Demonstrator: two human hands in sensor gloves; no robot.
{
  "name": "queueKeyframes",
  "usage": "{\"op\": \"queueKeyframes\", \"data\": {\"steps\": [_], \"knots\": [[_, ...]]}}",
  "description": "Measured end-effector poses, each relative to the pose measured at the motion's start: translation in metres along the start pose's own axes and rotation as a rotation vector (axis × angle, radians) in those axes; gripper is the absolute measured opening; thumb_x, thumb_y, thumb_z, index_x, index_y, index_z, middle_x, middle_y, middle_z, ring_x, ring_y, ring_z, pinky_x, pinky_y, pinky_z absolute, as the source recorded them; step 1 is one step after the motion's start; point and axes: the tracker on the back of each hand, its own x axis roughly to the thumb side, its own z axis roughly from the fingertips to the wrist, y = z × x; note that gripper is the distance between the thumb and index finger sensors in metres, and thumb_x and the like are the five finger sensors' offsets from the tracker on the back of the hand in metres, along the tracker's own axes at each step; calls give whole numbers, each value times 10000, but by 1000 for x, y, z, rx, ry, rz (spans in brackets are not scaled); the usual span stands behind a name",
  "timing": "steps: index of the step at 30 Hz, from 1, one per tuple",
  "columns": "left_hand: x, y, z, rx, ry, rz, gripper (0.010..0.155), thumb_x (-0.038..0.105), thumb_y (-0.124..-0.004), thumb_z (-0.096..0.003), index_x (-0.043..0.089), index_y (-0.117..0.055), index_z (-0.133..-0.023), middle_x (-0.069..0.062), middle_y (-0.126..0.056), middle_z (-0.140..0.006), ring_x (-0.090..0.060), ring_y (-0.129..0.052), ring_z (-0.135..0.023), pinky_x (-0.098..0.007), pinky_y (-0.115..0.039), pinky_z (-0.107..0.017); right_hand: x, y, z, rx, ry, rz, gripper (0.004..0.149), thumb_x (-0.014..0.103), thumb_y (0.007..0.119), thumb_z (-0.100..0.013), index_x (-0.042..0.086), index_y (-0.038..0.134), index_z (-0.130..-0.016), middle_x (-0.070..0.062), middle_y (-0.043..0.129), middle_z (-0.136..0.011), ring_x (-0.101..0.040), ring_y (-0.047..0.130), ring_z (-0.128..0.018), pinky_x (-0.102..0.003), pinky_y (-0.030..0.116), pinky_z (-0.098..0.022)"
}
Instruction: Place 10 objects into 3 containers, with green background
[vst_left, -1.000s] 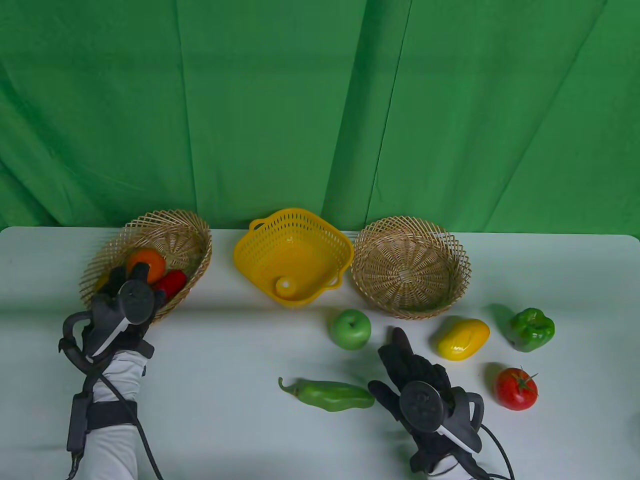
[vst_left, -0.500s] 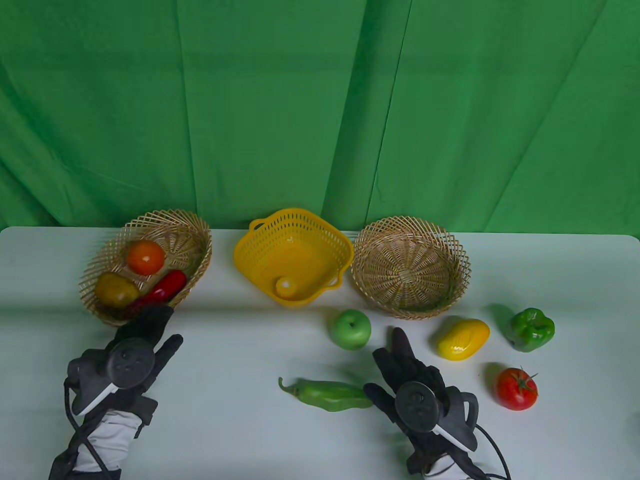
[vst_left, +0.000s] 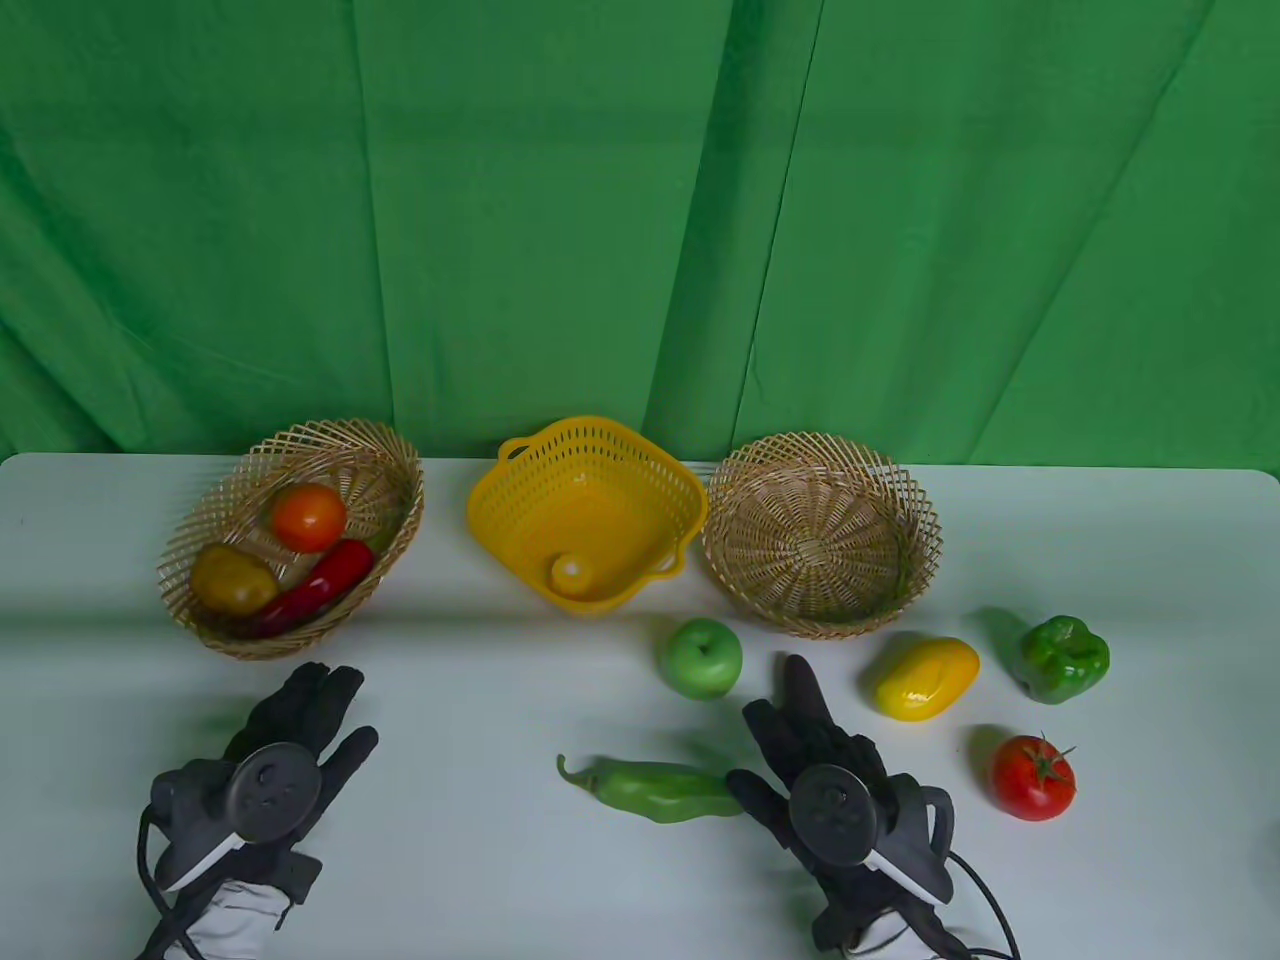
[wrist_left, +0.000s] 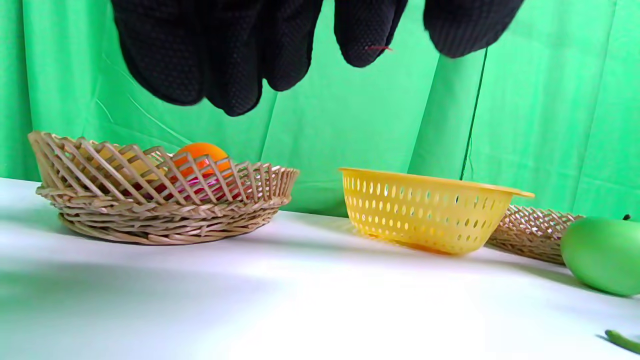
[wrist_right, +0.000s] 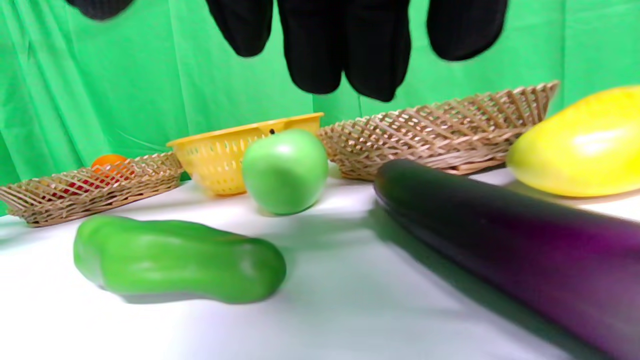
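Since 1 second ago, the left hand (vst_left: 285, 745) has pulled back out of the left wicker basket (vst_left: 390, 470) and now hovers near it, fingers spread and holding nothing. That basket holds an orange tomato (vst_left: 308, 517), a potato (vst_left: 232, 578) and a red chili (vst_left: 318, 585). The yellow basket (vst_left: 640, 470) to its right holds 1 small yellow ball (vst_left: 573, 576). The right hand (vst_left: 820, 760), fingers extended and holding nothing, hovers over an eggplant (wrist_right: 505, 245), just beside the green chili (vst_left: 655, 790) and green apple (vst_left: 700, 657).
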Motion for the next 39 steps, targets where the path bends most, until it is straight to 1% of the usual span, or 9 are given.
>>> {"op": "queueKeyframes", "data": {"steps": [6,10,13,18,25,31,39], "knots": [[2,7,1,30,-17,36,649,588,-613,-562,317,-526,-1145,-175,-659,-1155,-406,-817,-975,-554,-754,-614,2,5,-2,10,-9,7,718,652,551,-552,268,487,-1156,-149,648,-1162,-469,683,-1005,-700,521,-736],[6,12,2,47,-46,25,649,589,-612,-562,319,-525,-1145,-170,-662,-1155,-402,-818,-977,-552,-754,-617,5,7,-2,10,-19,19,721,651,551,-552,268,477,-1158,-151,640,-1166,-470,679,-1006,-699,520,-737],[5,13,3,50,-54,37,647,590,-612,-561,322,-528,-1144,-169,-663,-1156,-399,-822,-976,-552,-754,-618,10,11,-4,8,-36,11,753,647,556,-552,270,380,-1180,-163,596,-1186,-474,655,-1020,-692,520,-742],[5,14,3,39,-62,38,643,589,-613,-561,324,-538,-1141,-162,-670,-1155,-395,-825,-976,-552,-756,-619,21,22,-11,67,-81,-11,758,631,576,-554,272,346,-1182,-172,549,-1202,-484,618,-1036,-676,512,-755],[1,18,4,40,-57,30,640,590,-612,-562,324,-548,-1140,-162,-679,-1151,-396,-828,-975,-552,-756,-619,38,41,-17,141,-109,60,763,610,608,-552,274,337,-1181,-173,523,-1209,-490,594,-1045,-675,504,-759],[0,18,4,42,-58,19,640,592,-611,-561,324,-552,-1139,-162,-683,-1151,-396,-828,-976,-553,-756,-620,42,54,-18,194,-116,127,770,593,649,-544,283,338,-1177,-167,527,-1208,-488,597,-1045,-675,507,-757],[-1,18,5,43,-51,12,641,594,-610,-562,324,-553,-1140,-163,-684,-1151,-399,-829,-975,-556,-753,-621,45,69,-21,261,-127,201,768,554,712,-530,264,394,-1166,-145,555,-1196,-471,619,-1042,-666,511,-762]]}}
